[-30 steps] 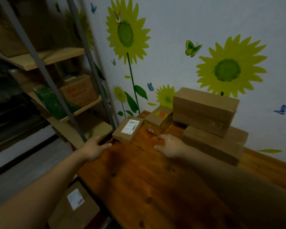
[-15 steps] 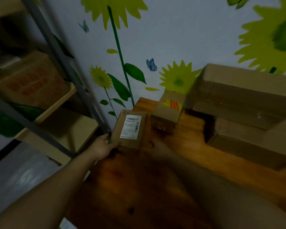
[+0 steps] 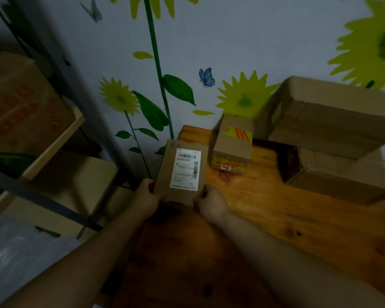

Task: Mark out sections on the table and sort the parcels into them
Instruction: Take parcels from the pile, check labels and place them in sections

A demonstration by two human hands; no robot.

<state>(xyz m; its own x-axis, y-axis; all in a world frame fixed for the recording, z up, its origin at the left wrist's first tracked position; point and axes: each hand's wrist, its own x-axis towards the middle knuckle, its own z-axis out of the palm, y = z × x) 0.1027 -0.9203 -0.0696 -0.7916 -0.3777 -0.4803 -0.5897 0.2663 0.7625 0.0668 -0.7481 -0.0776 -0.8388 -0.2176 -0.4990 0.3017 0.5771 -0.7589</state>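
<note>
— How far along is the sorting?

— Barely begun, I'd judge; the wooden surface (image 3: 265, 218) shows no line, tape or divider anywhere that I can see, so the marking-out looks undone.

— And the parcels?

— All bunched at the far end against the wall (image 3: 242, 41); the two large parcels (image 3: 333, 121) lie stacked one on the other at the right; the striped parcel (image 3: 231, 147) stands just left of them, apart from the stack; no grouping there reads as a section.

— Which one is in hand?

— The labelled parcel (image 3: 182, 172), flat, label up, at the far left corner of the surface, just beside the striped parcel; the left grip (image 3: 146, 197) is clasped round its near left corner and the right grip (image 3: 211, 203) round its near right corner; whether it is lifted or resting on the wood I cannot tell.

— So what is left?

— Nearly everything, as I read it; sections to mark, then four parcels to place; the shelves (image 3: 53, 138) at the left carry more boxes, though whether those count I cannot say.
</note>
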